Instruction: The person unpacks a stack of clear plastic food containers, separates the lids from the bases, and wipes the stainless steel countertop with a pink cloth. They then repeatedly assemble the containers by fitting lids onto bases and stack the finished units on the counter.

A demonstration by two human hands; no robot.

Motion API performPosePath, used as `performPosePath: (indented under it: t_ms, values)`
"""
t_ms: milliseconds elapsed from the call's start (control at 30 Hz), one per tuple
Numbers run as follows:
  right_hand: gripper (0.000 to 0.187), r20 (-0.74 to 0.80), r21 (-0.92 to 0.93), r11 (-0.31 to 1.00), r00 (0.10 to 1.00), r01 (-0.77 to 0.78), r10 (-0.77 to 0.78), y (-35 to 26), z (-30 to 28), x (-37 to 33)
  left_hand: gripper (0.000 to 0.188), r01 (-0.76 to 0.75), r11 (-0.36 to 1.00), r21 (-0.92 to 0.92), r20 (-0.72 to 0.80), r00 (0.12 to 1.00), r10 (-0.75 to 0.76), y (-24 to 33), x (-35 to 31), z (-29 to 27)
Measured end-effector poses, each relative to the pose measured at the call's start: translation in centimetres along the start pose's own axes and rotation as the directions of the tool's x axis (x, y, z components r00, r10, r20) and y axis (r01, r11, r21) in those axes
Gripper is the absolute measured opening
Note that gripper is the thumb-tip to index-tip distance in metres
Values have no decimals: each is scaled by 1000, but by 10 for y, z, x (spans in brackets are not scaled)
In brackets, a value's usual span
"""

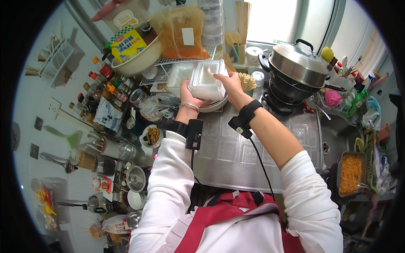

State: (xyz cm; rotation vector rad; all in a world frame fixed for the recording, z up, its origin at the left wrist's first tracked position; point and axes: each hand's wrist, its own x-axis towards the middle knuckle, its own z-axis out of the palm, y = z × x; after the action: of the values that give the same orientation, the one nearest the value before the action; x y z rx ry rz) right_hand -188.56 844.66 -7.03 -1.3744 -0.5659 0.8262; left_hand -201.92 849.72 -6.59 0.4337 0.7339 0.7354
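A stack of clear plastic food containers [207, 86] is between my two hands above the far side of the counter. My left hand [190, 96] supports the stack from its near left side and underneath, fingers partly hidden by it. My right hand [232, 86] grips the stack at its right, with fingertips on the top container. Just left of the stack is another clear container [179, 72] on a wire rack [164, 61]. Part of a white bowl [213, 106] shows below the stack. On the steel counter [253, 177], several clear plastic trays [228, 139] lie in rows.
At the back right, a lidded steel steamer pot [297, 63] stands on dark pans. A sink [344, 130] and a tub of orange shredded food [351, 173] are at the right. Bottles [103, 69] and jars crowd the left. A bundle of skewers [245, 81] lies beyond my right hand.
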Motion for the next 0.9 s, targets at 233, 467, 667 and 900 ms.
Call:
performPosePath:
  t_ms: [233, 467, 667, 900]
  values:
    - [64, 239, 53, 994, 968, -91, 76, -8, 0, 11, 55, -80, 996, 51, -1, 997, 80, 14, 7, 0]
    - [62, 149, 98, 990, 985, -105, 89, -20, -12, 16, 57, -125, 991, -53, -5, 992, 125, 24, 24, 6]
    - [41, 99, 68, 995, 993, -76, 69, -12, -43, 5, 74, -229, 970, -78, 30, 972, 231, 31, 49, -8]
    - [37, 221, 139, 987, 974, -85, 53, -16, -106, -66, 76, -197, 967, -165, -249, 957, 152, 18, 35, -8]
